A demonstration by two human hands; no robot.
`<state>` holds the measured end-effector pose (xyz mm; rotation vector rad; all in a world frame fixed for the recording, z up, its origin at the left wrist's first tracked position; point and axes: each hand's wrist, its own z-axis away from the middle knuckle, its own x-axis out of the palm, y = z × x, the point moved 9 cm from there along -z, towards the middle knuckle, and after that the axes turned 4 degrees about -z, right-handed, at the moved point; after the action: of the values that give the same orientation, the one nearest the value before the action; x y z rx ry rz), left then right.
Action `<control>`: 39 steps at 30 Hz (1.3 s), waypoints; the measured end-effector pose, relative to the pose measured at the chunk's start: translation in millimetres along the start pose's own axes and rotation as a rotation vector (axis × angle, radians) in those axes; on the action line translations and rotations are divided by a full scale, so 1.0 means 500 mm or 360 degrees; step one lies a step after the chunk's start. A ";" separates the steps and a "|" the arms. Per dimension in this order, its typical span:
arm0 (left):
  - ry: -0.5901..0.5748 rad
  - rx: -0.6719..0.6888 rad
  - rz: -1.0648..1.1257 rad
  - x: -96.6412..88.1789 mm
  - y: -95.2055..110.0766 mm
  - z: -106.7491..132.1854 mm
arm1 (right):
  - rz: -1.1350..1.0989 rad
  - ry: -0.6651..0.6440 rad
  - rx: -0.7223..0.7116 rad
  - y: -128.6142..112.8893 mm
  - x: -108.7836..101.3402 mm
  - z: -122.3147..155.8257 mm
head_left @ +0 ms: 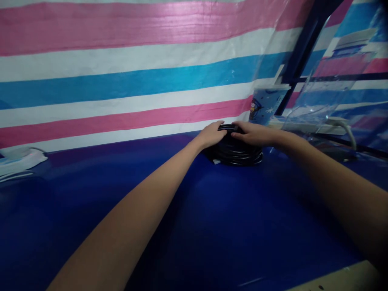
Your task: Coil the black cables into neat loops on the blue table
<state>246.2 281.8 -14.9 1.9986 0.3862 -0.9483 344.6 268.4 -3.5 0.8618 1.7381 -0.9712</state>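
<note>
Here, both arms stretch across the blue tabletop (212,226) to a black coil of cable (236,153) lying near its far edge, close below the striped tarp (121,72). The left hand (212,135) cups the coil's left top and the right hand (256,133) lies flat over its right top, both loosely closed on it.

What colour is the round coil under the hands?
Black; the coil shows best in the head view, on the blue table.
</note>
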 end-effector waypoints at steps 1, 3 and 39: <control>0.0067 -0.0028 -0.0001 -0.011 0.003 0.003 | 0.0022 -0.0005 0.0025 -0.001 -0.003 0.001; 0.0193 -0.0069 -0.0004 -0.042 0.014 0.018 | 0.0099 0.0152 0.0030 -0.021 -0.032 0.007; -0.0525 -0.0241 -0.0458 -0.174 -0.100 0.436 | -0.0672 -0.0658 -0.0913 -0.461 0.172 0.074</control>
<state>55.7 140.2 -51.7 1.6396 0.5507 -1.3628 131.6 145.1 -39.9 -0.0773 1.7193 -0.7732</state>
